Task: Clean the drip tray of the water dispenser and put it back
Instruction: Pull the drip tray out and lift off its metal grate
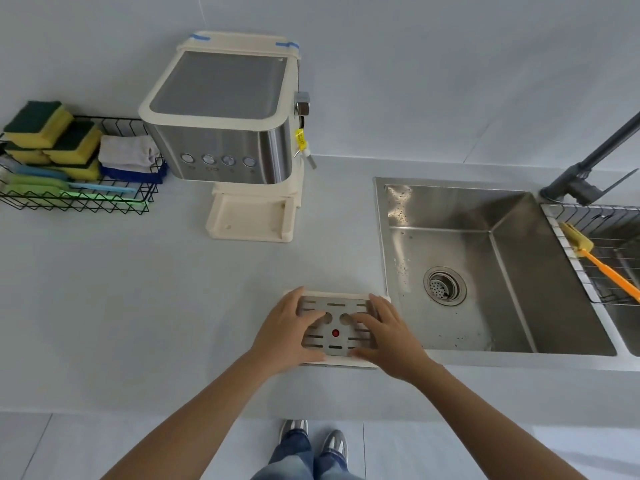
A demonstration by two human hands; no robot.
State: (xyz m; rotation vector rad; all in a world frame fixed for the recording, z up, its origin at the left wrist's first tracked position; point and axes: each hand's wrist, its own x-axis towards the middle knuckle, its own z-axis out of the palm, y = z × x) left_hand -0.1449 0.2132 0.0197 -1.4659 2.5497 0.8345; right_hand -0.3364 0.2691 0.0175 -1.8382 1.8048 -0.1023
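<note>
The drip tray lies flat on the grey countertop, near its front edge and just left of the sink. Its slotted metal grille faces up, with a red dot at the middle. The left hand rests on the tray's left part, fingers spread flat over the grille and thumb at the near edge. The right hand covers the right part in the same way, fingers apart and pressed on top. Further back stands the water dispenser, its cream base open and holding no tray. To the left, a wire basket holds sponges, folded cloths and brushes. A dark faucet stands behind the sink's right side.
</note>
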